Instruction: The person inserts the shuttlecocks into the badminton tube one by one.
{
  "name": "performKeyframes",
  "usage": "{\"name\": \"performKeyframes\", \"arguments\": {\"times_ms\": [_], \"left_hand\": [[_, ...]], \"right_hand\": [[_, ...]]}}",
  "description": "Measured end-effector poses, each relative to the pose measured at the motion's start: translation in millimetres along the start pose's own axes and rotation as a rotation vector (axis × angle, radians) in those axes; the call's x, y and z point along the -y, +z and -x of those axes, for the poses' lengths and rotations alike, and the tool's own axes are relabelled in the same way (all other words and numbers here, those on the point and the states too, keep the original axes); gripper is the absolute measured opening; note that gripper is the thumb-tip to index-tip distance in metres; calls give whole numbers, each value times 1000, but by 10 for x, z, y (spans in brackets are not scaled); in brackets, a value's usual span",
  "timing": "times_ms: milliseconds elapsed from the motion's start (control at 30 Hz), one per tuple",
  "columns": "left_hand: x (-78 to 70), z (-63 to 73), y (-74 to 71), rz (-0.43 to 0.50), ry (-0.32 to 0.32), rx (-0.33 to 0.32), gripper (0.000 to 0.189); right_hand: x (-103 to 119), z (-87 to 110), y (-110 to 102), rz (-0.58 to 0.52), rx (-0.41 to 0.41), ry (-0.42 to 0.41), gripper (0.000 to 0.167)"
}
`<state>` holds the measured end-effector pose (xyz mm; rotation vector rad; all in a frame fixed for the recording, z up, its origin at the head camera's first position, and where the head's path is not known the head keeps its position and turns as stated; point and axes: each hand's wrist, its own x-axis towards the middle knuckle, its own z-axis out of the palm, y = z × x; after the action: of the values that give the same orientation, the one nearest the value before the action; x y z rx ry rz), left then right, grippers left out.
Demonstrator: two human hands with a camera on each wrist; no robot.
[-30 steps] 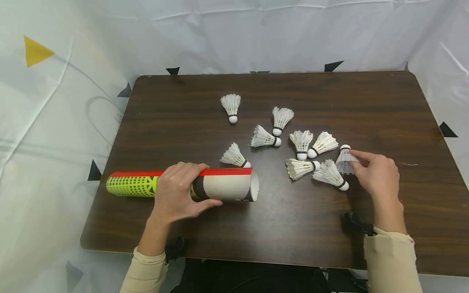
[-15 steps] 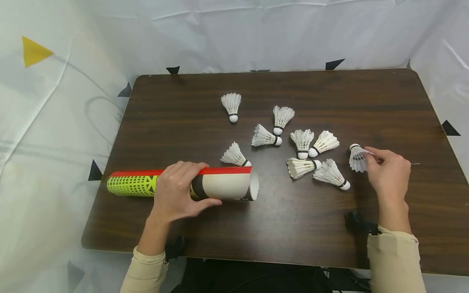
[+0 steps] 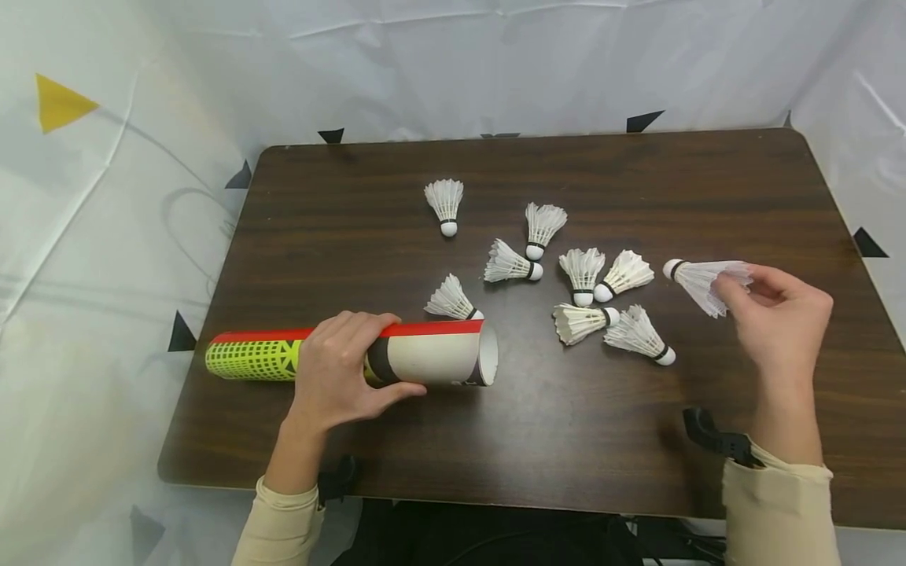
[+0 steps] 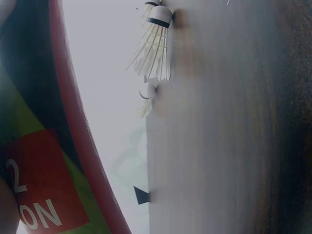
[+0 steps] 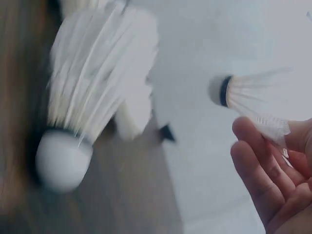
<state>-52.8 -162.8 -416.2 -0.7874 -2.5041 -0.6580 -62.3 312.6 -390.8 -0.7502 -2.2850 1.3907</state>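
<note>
My left hand (image 3: 340,369) lies over the middle of a shuttlecock tube (image 3: 435,358), fingers across its far side and thumb along the near side. The tube lies sideways on the table, its yellow-green netted part to the left and its round open mouth facing right. My right hand (image 3: 786,326) pinches a white shuttlecock (image 3: 697,277) by its skirt, thumb against fingers. In the right wrist view this shuttlecock (image 5: 251,92) is held off the table, its dark-banded cork pointing away from the hand. The left wrist view shows part of the tube's red edge (image 4: 73,97) close up.
On the brown table (image 3: 340,228) several shuttlecocks lie loose. A cluster with one shuttlecock (image 3: 640,336) is left of my right hand; another shuttlecock (image 3: 453,299) lies just behind the tube. White sheeting (image 3: 453,71) surrounds the back and sides.
My right hand has lifted the shuttlecock and moved right, away from the cluster; the cork now points left. The left hand and tube stay in place.
</note>
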Motion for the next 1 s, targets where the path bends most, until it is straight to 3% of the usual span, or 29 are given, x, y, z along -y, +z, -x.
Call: {"name": "performKeyframes", "arguments": {"times_ms": [133,333,467,533,733,1000], "left_hand": [[-1,7,-1,0,0,-3,77],[-3,16,-4,-4,-4,1,76],[-1,17,-15,-4,-7,5,76],[-1,12,-21,-3,-8,9,76],[-8,-8,-27,2,-11,25,76],[-26,-11,-15,3,-5,22,77]], "right_hand": [[179,153,74,-66,118,-131,21],[401,497,310,-151,412,-338,15],[522,746,508,-291,610,-351,14],[559,855,594,-339,669,-337,15],[574,1084,821,-388,703,-281,15],[531,1238,1106,-305,649,-289,12]]}}
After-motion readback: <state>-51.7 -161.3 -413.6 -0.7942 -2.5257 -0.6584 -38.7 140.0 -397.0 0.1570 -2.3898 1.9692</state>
